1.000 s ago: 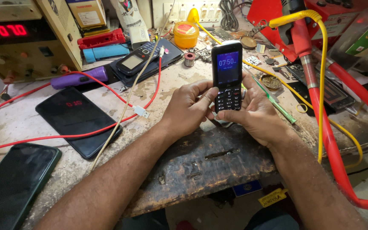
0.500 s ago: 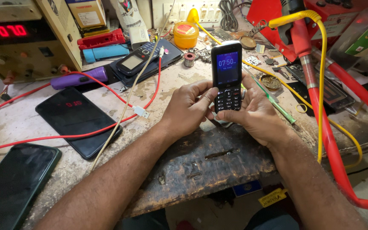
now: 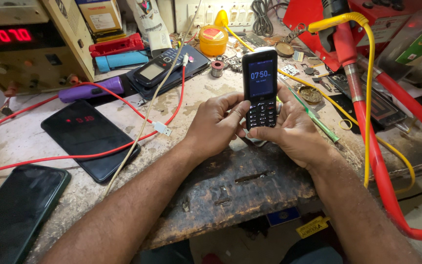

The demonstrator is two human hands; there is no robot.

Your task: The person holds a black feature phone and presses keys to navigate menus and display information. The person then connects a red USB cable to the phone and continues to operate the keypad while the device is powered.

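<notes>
Both hands, left hand (image 3: 216, 128) and right hand (image 3: 289, 129), had fingers pinching the keypad phone (image 3: 260, 88) upright; I'd brace wrists on the table (image 3: 230, 181), press keys lightly.

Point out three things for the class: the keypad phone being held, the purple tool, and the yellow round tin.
keypad phone (image 3: 260, 78), head view, on its lit screen.
purple tool (image 3: 91, 90), head view, on the middle of its body.
yellow round tin (image 3: 213, 43), head view, on its side wall.
</notes>
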